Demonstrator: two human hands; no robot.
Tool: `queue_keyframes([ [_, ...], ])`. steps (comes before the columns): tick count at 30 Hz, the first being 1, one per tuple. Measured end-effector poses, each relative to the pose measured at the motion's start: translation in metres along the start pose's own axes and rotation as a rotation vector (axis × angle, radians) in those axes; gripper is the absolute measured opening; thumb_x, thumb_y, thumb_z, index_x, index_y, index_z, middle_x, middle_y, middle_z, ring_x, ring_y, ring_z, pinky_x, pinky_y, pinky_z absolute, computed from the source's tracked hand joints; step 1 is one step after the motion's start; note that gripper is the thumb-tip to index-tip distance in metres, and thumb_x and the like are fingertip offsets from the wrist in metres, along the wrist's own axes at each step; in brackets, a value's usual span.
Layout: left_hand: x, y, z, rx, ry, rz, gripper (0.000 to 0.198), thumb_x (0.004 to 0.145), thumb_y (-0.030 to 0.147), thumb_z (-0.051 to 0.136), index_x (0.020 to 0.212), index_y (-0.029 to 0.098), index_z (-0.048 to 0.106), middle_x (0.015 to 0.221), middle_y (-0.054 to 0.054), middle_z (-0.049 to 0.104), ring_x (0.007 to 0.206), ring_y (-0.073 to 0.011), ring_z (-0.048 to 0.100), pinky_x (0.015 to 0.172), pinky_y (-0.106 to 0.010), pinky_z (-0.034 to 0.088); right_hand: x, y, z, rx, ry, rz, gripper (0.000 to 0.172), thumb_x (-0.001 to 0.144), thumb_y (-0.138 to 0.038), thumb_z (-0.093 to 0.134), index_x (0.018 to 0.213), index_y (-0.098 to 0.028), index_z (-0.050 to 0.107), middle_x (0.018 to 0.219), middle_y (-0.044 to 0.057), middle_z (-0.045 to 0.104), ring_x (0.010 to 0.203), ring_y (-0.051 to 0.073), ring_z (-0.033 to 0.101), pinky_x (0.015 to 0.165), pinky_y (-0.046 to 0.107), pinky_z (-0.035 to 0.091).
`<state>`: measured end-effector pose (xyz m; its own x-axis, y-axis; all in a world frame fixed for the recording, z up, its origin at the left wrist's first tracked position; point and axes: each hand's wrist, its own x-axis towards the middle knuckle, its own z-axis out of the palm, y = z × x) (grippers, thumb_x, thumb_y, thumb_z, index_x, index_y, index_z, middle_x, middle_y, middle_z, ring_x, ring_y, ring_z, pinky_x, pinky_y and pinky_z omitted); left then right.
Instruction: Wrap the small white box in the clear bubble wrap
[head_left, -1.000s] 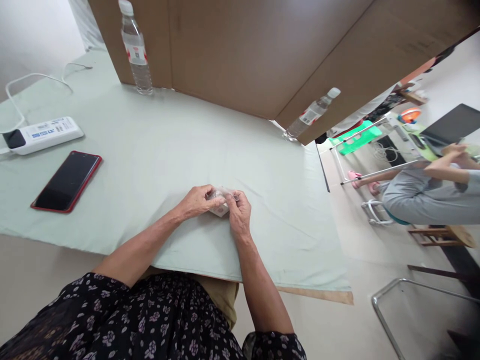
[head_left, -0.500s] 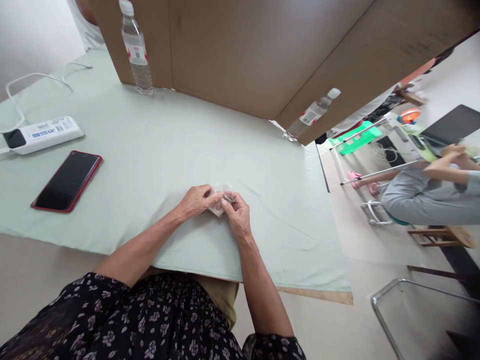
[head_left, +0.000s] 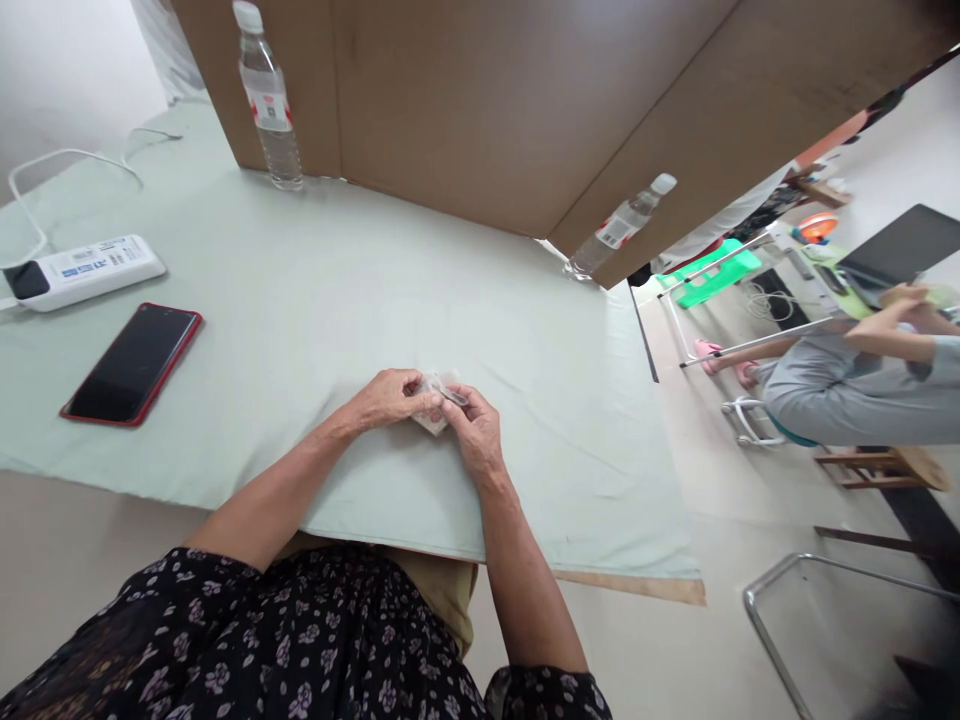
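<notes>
Between my two hands, low over the cloth-covered table [head_left: 360, 290], is a small clear plastic packet [head_left: 433, 420] with something pale and reddish inside. My left hand [head_left: 391, 397] is closed on its left side, thumb and fingers pinching the plastic. On the other side my right hand [head_left: 477, 425] pinches the packet's upper right edge, where the plastic looks folded or bunched. Both thumbs nearly meet over it. The exact contents are too small and too covered by fingers to make out.
A phone in a red case [head_left: 133, 364] and a white power bank-like device [head_left: 90, 274] with a cable lie to the left. Water bottles [head_left: 271, 110] [head_left: 621, 230] stand against a large cardboard panel [head_left: 465, 110] at the back. At right, a seated person [head_left: 862, 390] works by a laptop [head_left: 900, 255].
My hands stay at nearly the same spot with the packet between them. The fingers have shifted slightly, and the folded plastic by my right hand shows a little more. The view has moved marginally.
</notes>
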<state>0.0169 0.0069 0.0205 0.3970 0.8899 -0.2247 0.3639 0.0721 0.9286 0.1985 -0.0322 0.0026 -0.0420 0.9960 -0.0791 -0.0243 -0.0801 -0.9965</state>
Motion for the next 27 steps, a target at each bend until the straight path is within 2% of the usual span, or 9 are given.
queue_keyframes([
  [5, -0.0001, -0.0013, 0.0017, -0.111, -0.016, -0.022, 0.041, 0.075, 0.057, 0.067, 0.081, 0.017, 0.064, 0.069, 0.000, 0.062, 0.058, -0.0121, 0.050, 0.052, -0.024, 0.039, 0.0010, 0.0041, -0.0018, -0.033, 0.006, 0.006, 0.039, 0.078, -0.053, 0.076, 0.101, -0.022, 0.069, 0.079, 0.000, 0.072, 0.069, 0.017, 0.064, 0.069, 0.031, 0.053],
  [10, 0.0010, -0.0036, 0.0034, -0.105, 0.024, -0.015, 0.039, 0.073, 0.053, 0.069, 0.085, 0.016, 0.068, 0.070, -0.001, 0.065, 0.062, -0.0133, 0.053, 0.054, -0.024, 0.039, 0.0005, 0.0044, -0.0010, -0.012, 0.014, -0.025, 0.038, 0.077, -0.050, 0.077, 0.101, -0.022, 0.067, 0.082, -0.001, 0.071, 0.072, 0.016, 0.064, 0.073, 0.031, 0.053],
  [15, 0.0027, -0.0052, 0.0039, -0.091, 0.066, -0.012, 0.042, 0.073, 0.056, 0.069, 0.085, 0.016, 0.068, 0.069, 0.000, 0.064, 0.063, -0.0140, 0.052, 0.057, -0.024, 0.040, 0.0006, 0.0051, -0.0025, -0.041, -0.017, -0.048, 0.034, 0.082, -0.047, 0.074, 0.104, -0.022, 0.068, 0.077, -0.001, 0.070, 0.071, 0.016, 0.064, 0.071, 0.030, 0.051],
  [19, 0.0025, -0.0039, 0.0045, 0.014, 0.087, 0.026, 0.040, 0.076, 0.058, 0.063, 0.074, 0.018, 0.062, 0.068, 0.001, 0.061, 0.064, -0.0137, 0.050, 0.059, -0.025, 0.037, 0.0012, 0.0073, -0.0034, -0.130, 0.001, -0.064, 0.032, 0.083, -0.046, 0.071, 0.103, -0.022, 0.072, 0.079, 0.000, 0.072, 0.069, 0.016, 0.062, 0.069, 0.030, 0.050],
  [24, 0.0005, -0.0006, 0.0055, 0.229, 0.155, 0.077, 0.045, 0.079, 0.060, 0.056, 0.061, 0.020, 0.045, 0.060, 0.003, 0.047, 0.059, -0.0122, 0.039, 0.057, -0.027, 0.028, -0.0017, 0.0059, 0.0000, -0.157, 0.031, -0.090, 0.031, 0.085, -0.047, 0.068, 0.102, -0.022, 0.074, 0.075, 0.000, 0.072, 0.070, 0.017, 0.064, 0.071, 0.032, 0.052],
  [27, -0.0001, 0.0012, 0.0054, 0.214, 0.148, 0.082, 0.042, 0.078, 0.059, 0.055, 0.064, 0.020, 0.048, 0.062, 0.003, 0.048, 0.060, -0.0128, 0.041, 0.058, -0.027, 0.030, -0.0035, 0.0033, 0.0031, -0.159, 0.082, -0.126, 0.027, 0.086, -0.045, 0.067, 0.099, -0.022, 0.074, 0.074, 0.000, 0.072, 0.073, 0.018, 0.065, 0.075, 0.033, 0.054],
])
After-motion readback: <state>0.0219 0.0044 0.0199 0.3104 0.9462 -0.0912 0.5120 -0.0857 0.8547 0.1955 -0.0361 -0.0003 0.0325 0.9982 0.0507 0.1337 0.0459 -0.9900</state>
